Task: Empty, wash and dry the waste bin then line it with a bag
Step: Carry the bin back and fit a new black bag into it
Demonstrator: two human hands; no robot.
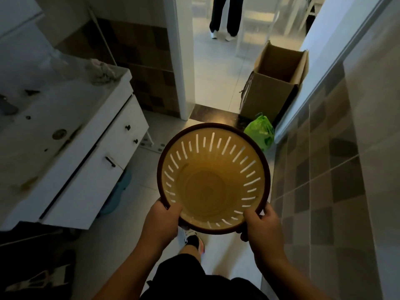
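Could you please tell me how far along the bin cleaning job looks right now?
Emptying looks done: the slotted waste bin shows nothing inside. Left hand and right hand grip its rim beside the sink. No liner is fitted; washing or drying can't be judged.

cardboard box [275, 87], sink cabinet [91, 169], person's legs [225, 16]

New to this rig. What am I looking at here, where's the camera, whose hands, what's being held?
One picture, from a wide-angle camera worn on a person's head, looking down and forward. No robot: the left hand and right hand are the wearer's own. Both grip the near rim of a yellow slotted waste bin, which looks empty and unlined. On the floor ahead lie a green bag and an open cardboard box. A white sink cabinet stands to the left.
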